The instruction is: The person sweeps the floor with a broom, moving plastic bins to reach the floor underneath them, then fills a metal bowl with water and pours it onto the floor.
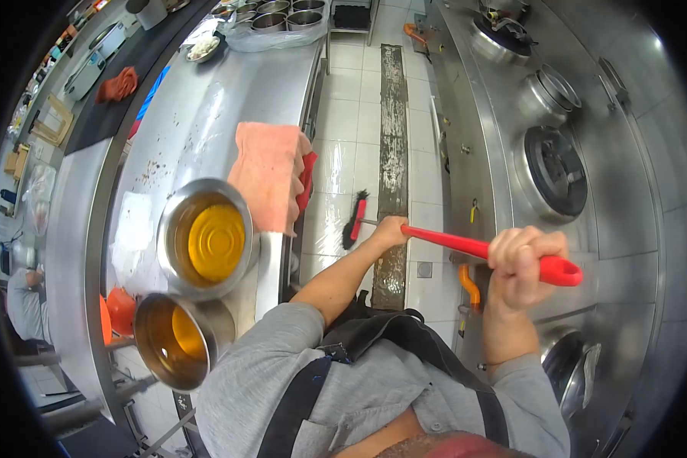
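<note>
A broom with a red handle slants across the view. Its small red head with dark bristles is down at the white-tiled floor, left of the drain channel. My left hand is closed around the handle lower down, close to where a thin metal shaft shows. Near the handle's top end, my right hand is wrapped round it, with the end and its hanging hole sticking out past the fist.
At left, a steel counter carries a pink cloth and two metal pots of yellow liquid, one upright pot and a nearer pot at its edge. A drain channel runs along the aisle. Stoves with a wok ring line the right.
</note>
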{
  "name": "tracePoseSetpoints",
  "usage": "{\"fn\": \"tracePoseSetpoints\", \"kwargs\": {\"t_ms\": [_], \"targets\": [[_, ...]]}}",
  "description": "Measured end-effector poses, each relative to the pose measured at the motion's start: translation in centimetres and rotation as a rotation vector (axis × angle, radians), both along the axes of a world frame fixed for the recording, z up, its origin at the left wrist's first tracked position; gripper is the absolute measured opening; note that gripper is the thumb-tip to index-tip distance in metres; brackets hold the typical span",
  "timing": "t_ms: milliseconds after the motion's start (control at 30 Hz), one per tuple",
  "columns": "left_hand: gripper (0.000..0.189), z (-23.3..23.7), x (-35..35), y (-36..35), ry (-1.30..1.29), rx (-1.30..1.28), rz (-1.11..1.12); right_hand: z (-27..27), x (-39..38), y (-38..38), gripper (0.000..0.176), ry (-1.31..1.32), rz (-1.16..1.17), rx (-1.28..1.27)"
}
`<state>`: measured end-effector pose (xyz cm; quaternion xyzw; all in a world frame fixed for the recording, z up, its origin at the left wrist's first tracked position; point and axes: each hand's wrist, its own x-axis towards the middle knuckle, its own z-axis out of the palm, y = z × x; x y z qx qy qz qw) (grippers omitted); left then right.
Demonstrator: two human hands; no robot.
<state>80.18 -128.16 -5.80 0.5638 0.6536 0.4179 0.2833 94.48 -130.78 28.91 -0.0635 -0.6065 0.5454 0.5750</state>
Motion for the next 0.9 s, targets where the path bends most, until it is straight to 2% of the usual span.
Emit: {"fn": "tracePoseSetpoints", "kwargs": {"t_ms": [67, 100, 133, 200, 267, 300, 333, 367, 400, 467, 567, 600, 667, 733, 800, 833, 900], "targets": [[0.035, 1.7, -1.9, 3.1, 0.028, -0.012, 0.007, 2.0, -2.0, 4.0, 0.015, 0.101, 0.049, 0.084], [0.035, 3.0, -2.5, 4.3, 0.058, -0.024, 0.005, 2.9, -1.8, 6.2, 0.016, 0.125, 0.165, 0.141], [0.033, 4.2, -3.1, 4.9, 0.094, 0.038, 0.023, 3.8, -1.8, 8.2, 0.014, 0.113, 0.226, 0.202], [0.030, 5.1, -4.6, 6.0, 0.107, -0.030, 0.058, 4.0, -2.1, 11.4, 0.015, 0.100, 0.279, 0.253], [0.025, 4.6, -7.0, 7.3, 0.155, -0.199, 0.116, 1.8, -2.6, 14.2, 0.016, 0.118, 0.186, 0.034], [0.024, 2.6, -8.4, 8.2, 0.215, -0.286, 0.128, 0.1, -3.3, 15.6, 0.015, 0.091, 0.102, -0.095], [0.024, 0.2, -9.9, 9.0, 0.274, -0.377, 0.136, -1.6, -4.7, 16.2, 0.012, 0.031, -0.098, -0.289], [0.023, -1.6, -11.5, 9.8, 0.288, -0.507, 0.141, -3.4, -6.3, 16.9, 0.014, -0.001, -0.125, -0.380], [0.023, -2.1, -12.7, 10.5, 0.279, -0.555, 0.118, -5.4, -7.4, 18.1, 0.017, -0.041, -0.115, -0.371], [0.022, -2.8, -14.1, 12.8, 0.278, -0.623, 0.079, -6.1, -7.6, 20.8, 0.018, -0.016, -0.148, -0.406], [0.022, -3.0, -14.2, 18.5, 0.268, -0.513, -0.104, -5.7, -8.1, 25.6, 0.020, 0.044, -0.150, -0.447], [0.022, -3.1, -14.3, 20.7, 0.267, -0.494, -0.143, -5.0, -8.7, 27.0, 0.019, 0.061, -0.128, -0.374], [0.029, -2.7, -14.6, 25.9, 0.160, -0.261, -0.141, -3.8, -10.4, 30.5, 0.018, 0.097, -0.076, -0.223], [0.029, -1.8, -15.5, 32.1, 0.115, -0.151, -0.128, -2.8, -12.1, 35.1, 0.016, 0.072, 0.023, -0.017], [0.032, 1.6, -17.1, 38.0, 0.109, -0.253, -0.125, -1.8, -13.8, 41.2, 0.018, -0.026, 0.192, 0.219], [0.032, 2.6, -17.8, 40.4, 0.096, -0.277, -0.104, -1.2, -14.8, 43.7, 0.019, 0.017, 0.187, 0.257], [0.034, 3.4, -19.6, 44.5, 0.109, -0.084, -0.036, 0.2, -16.5, 48.5, 0.021, 0.063, 0.210, 0.282]]}}
